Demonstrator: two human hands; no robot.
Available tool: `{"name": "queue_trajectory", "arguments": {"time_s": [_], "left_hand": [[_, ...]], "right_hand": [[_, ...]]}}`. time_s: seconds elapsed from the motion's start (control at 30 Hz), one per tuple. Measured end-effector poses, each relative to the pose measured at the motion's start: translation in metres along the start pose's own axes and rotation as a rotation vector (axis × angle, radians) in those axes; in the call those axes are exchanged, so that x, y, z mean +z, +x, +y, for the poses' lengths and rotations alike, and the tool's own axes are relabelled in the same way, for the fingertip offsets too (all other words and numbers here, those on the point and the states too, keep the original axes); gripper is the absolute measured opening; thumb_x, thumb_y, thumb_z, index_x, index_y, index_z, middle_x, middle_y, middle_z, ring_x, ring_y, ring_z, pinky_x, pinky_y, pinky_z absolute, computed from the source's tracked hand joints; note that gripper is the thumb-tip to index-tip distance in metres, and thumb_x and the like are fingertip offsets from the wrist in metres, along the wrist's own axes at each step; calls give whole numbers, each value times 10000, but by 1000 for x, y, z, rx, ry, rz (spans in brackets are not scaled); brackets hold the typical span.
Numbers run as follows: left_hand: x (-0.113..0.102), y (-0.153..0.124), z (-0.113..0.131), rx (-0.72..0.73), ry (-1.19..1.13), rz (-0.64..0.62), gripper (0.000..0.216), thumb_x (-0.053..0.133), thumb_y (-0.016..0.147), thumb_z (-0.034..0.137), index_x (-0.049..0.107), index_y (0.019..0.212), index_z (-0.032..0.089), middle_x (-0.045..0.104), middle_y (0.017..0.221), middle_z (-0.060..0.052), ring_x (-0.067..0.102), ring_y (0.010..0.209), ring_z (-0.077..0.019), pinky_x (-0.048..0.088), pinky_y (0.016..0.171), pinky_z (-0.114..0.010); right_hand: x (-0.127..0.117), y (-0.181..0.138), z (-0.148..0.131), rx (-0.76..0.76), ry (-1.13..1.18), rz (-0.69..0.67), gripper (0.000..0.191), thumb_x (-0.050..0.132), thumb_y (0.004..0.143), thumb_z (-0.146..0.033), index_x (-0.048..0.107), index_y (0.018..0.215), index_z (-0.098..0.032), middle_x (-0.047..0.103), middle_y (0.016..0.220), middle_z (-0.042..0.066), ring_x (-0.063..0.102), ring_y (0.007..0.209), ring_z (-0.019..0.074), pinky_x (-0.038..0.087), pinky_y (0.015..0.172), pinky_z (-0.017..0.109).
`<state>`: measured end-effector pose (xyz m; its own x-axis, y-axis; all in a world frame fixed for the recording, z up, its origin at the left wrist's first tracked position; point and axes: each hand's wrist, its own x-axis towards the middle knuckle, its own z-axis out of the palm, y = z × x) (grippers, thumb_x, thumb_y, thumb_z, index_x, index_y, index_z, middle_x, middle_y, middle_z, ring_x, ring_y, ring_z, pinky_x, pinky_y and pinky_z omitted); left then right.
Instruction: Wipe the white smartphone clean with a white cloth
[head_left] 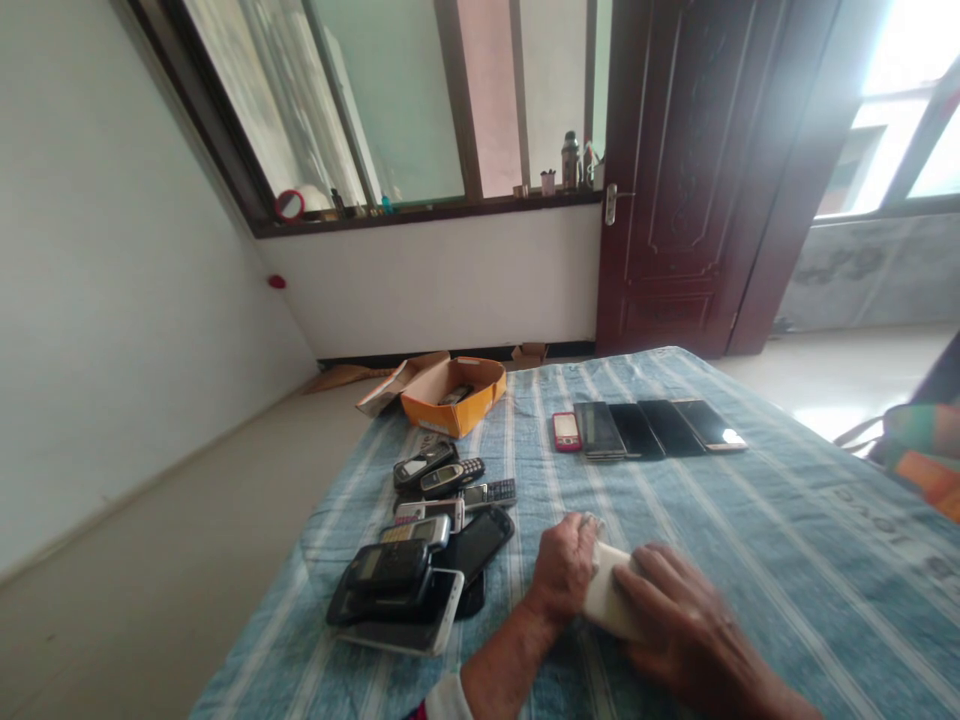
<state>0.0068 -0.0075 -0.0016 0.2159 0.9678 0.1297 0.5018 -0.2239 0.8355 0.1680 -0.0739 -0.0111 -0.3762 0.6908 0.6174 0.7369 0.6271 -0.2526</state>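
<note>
A flat white slab with rounded corners, most likely a phone, is held between my two hands low over the bed-like surface. My left hand is closed around its upper left end. A small crumpled whitish bit, perhaps tissue or cloth, shows at those fingertips. Across the slab's right part lie the bent fingers of my right hand, slightly smeared by motion; its thumb is hidden. To the left is a heap of old phones, among them a dark smartphone, a white-edged smartphone and a keypad phone.
Farther back, several dark smartphones overlap in a row beside a small red phone. An open orange box with something dark inside stands at the far left edge of the striped blue cloth. A brown door rises behind.
</note>
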Motion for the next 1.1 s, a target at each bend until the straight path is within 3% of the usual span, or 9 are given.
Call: {"name": "queue_trajectory", "arguments": {"time_s": [0.17, 0.43, 0.6, 0.87, 1.1], "left_hand": [[-1, 1, 0, -8, -29, -16, 298, 372, 907, 357, 443, 659, 208, 518, 620, 3, 479, 591, -136, 359, 583, -257], [-6, 5, 3, 12, -18, -150, 266, 421, 886, 350, 513, 689, 197, 574, 648, -10, 518, 611, -141, 385, 589, -252], [-4, 4, 3, -47, 3, -106, 287, 413, 892, 371, 480, 668, 204, 533, 622, 4, 492, 591, -133, 363, 564, -242], [0, 3, -1, -20, 50, -103, 323, 395, 906, 414, 449, 662, 208, 527, 618, 0, 481, 583, -135, 350, 566, -250], [-3, 3, -4, -3, 50, -36, 288, 390, 904, 387, 514, 725, 200, 560, 654, -5, 517, 619, -139, 368, 578, -238]], "right_hand": [[1, 0, -4, -34, 31, -26, 406, 624, 623, -109, 568, 1010, -216, 573, 884, 55, 515, 814, 218, 430, 672, 328], [-3, 2, -2, 13, 26, -49, 364, 652, 602, -128, 584, 944, -232, 581, 889, 44, 529, 809, 207, 437, 660, 305], [-4, 1, 6, 65, 17, -37, 397, 670, 628, -141, 590, 1005, -238, 581, 899, 40, 538, 829, 208, 460, 692, 310], [-3, -2, 15, 114, -1, -31, 377, 657, 657, -140, 585, 1016, -233, 571, 910, 43, 535, 832, 207, 461, 686, 308], [-4, 1, 9, 58, 8, -61, 359, 643, 640, -132, 589, 983, -224, 574, 875, 41, 526, 823, 211, 446, 682, 316]]}}
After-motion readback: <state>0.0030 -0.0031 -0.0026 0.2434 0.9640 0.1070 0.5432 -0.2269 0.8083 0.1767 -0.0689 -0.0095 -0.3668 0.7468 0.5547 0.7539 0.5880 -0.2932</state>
